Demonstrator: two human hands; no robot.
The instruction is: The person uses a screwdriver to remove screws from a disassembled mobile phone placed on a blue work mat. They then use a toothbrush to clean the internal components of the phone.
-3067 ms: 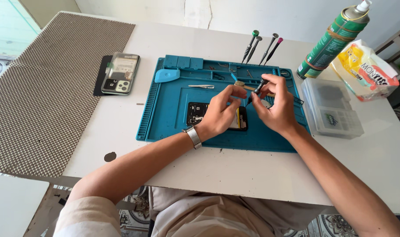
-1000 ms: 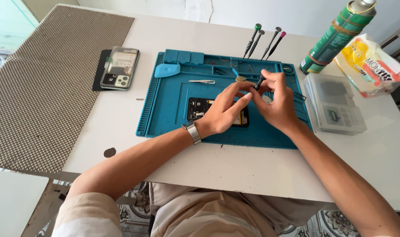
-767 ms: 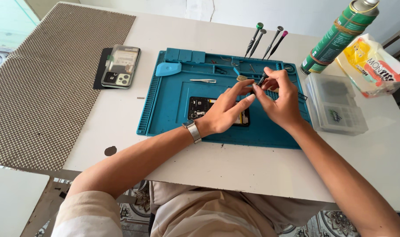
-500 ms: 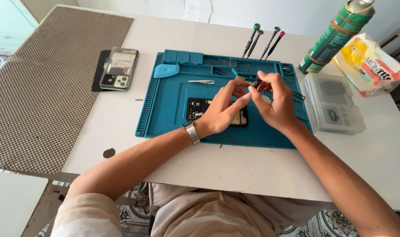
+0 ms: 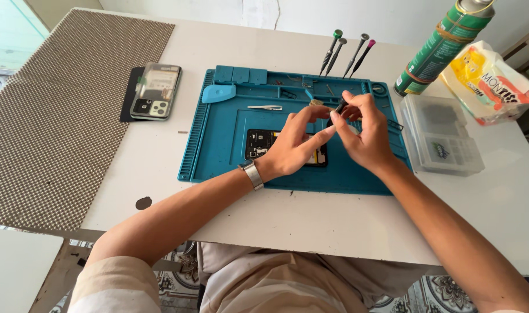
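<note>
Both hands have barely shifted since the earlier frames, staying raised together over the upper right of the mat. A small dark part [image 5: 338, 107], too small to identify, sits pinched between the fingertips of the right hand [image 5: 366, 130], while the left hand [image 5: 290, 145] closes thumb and forefinger against it from the other side, a metal band on its wrist. Directly beneath lies an opened black phone body [image 5: 263, 143], half hidden by the left palm, on a blue silicone repair mat [image 5: 218, 145] with parts trays along its top edge. Grey tweezers [image 5: 264, 107] and a blue plastic pick [image 5: 218, 93] rest just beyond. Four precision screwdrivers [image 5: 345, 52] stand at the mat's far rim; a clear plastic parts box [image 5: 441, 139], a green spray can [image 5: 441, 49] and a yellow snack bag [image 5: 488, 81] sit to the right, a second phone [image 5: 155, 91] to the left. Held so high on fingertips alone, the part could slip and bounce off the mat or fall into the open phone.
</note>
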